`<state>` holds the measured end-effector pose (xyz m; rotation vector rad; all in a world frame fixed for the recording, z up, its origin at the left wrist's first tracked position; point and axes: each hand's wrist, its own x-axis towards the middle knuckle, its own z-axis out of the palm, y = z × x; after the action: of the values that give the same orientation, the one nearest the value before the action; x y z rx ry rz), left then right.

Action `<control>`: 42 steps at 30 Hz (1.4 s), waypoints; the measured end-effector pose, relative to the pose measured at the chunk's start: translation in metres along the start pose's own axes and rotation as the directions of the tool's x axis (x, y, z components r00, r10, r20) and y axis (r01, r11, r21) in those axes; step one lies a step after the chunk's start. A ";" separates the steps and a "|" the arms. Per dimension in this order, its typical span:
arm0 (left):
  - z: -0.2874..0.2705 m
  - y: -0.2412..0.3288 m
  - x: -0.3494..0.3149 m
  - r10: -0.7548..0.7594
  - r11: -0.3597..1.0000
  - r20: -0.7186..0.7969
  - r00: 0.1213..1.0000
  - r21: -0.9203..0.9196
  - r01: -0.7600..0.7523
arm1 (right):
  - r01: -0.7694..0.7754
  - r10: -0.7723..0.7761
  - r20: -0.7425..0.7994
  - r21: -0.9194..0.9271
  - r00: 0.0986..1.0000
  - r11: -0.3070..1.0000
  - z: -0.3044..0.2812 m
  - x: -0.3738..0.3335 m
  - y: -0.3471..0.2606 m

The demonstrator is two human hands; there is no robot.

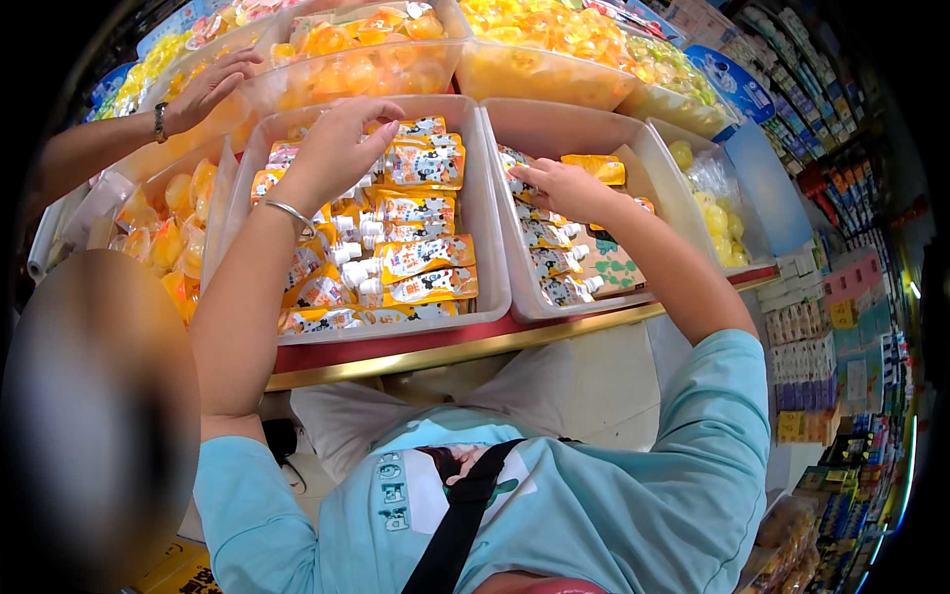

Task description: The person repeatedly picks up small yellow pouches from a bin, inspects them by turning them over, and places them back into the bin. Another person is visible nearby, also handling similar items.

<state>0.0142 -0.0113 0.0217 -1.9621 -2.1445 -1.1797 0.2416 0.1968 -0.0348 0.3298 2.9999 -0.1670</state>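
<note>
Left hand [344, 148]: half-curled, seemingly unladen, over fuller bin [493, 247]; right hand [564, 188]: right of bin, at pouches [546, 261], we cannot tell grip; careless brush could jumble pouches

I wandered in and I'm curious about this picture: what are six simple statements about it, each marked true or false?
1. The person's right hand is at the right-hand pouch bin. True.
2. The person's sleeves are black. False: they are light blue.
3. The person's left hand has a metallic bangle at its wrist. True.
4. The left-hand pouch bin shows fewer pouches than the right-hand one. False: it shows more.
5. Another person's hand is at the upper left. True.
6. The pouch caps are red. False: they are white.
</note>
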 end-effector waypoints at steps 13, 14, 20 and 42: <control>0.001 -0.003 0.002 0.003 1.000 -0.001 1.000 0.016 -0.003 | -0.223 0.249 0.005 -0.434 0.968 0.873 0.011 -0.029 0.091; 0.003 -0.006 0.000 -0.003 1.000 -0.005 1.000 0.010 0.003 | -0.228 0.225 -0.060 -0.447 0.972 0.865 0.015 -0.029 0.089; 0.002 -0.012 -0.001 0.061 0.997 -0.024 0.998 0.051 -0.060 | -0.364 0.360 -0.093 -0.429 0.928 0.827 -0.008 -0.007 0.074; 0.006 -0.011 0.000 0.010 0.998 0.061 0.998 0.057 -0.014 | -0.281 0.484 0.414 -0.460 0.771 0.842 -0.019 -0.071 0.081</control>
<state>0.0076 -0.0076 0.0119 -2.0098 -2.1659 -1.0583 0.3259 0.2630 -0.0144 0.7245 2.2908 0.3108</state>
